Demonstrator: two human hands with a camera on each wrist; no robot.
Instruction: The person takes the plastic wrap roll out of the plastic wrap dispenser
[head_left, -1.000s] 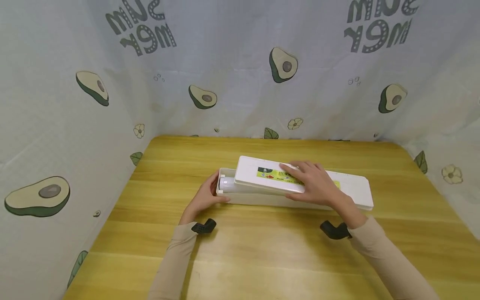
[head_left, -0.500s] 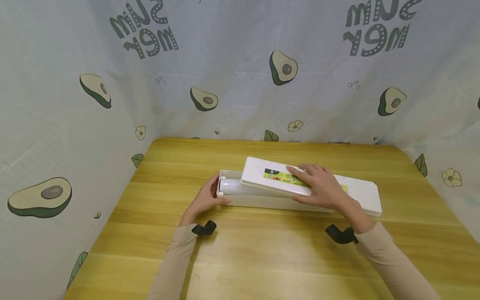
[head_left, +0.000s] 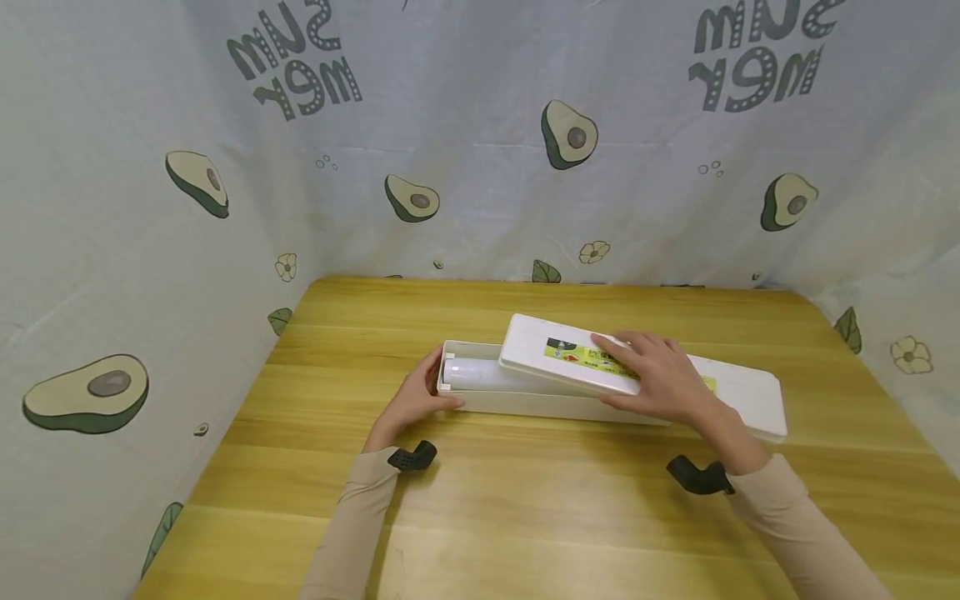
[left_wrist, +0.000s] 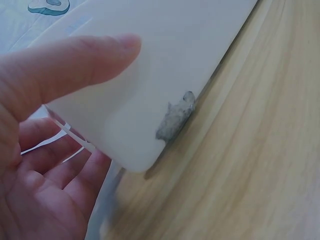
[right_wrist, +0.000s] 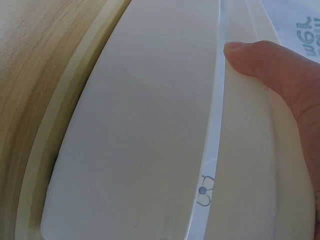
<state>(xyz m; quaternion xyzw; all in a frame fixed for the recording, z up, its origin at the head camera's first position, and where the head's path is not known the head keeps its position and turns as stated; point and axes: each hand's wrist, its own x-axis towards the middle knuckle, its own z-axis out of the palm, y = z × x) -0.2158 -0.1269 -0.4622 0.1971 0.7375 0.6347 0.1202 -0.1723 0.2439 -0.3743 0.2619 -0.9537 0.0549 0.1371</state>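
A long white plastic-wrap box [head_left: 525, 404] lies across the wooden table. Its lid [head_left: 738, 392], with a yellow-green label, sits askew over it, shifted right and overhanging its right end. At the uncovered left part shows a pale plastic-wrap roll [head_left: 476, 375]. My left hand [head_left: 411, 398] grips the box's left end, thumb on the front wall and fingers behind, as the left wrist view shows. My right hand [head_left: 663, 379] holds the lid across its middle, thumb [right_wrist: 265, 60] along the near edge. A narrow gap separates lid and box in the right wrist view.
The wooden table [head_left: 562, 517] extends around the box. A white curtain [head_left: 480, 225] printed with avocados hangs behind and beside it. Black wrist mounts [head_left: 701, 475] stick out near both sleeves. A grey worn patch [left_wrist: 175, 117] marks the box wall.
My right hand has slid the lid to the right and slightly towards me, uncovering more of the roll. My left hand has kept its grip on the box's left end.
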